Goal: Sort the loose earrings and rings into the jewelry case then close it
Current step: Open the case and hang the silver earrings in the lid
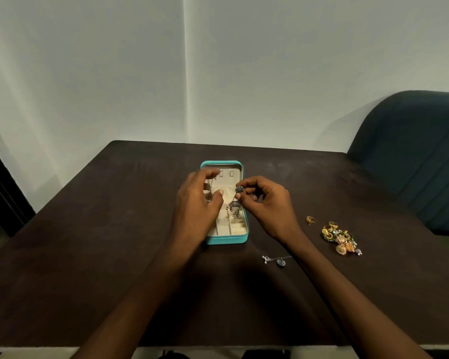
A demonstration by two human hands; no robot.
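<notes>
Both hands over the open jewelry case (227, 240), lengthwise away: right hand (267, 203) pinches a dangling earring (238, 189), left hand (197, 200) relaxed.

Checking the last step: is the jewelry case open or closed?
Open. The teal case shows its cream compartments; both hands work over them, and the right hand pinches a dark earring above it.

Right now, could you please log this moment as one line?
right hand: pinches silver earring | left hand: over open case | gold pile: on table
</notes>
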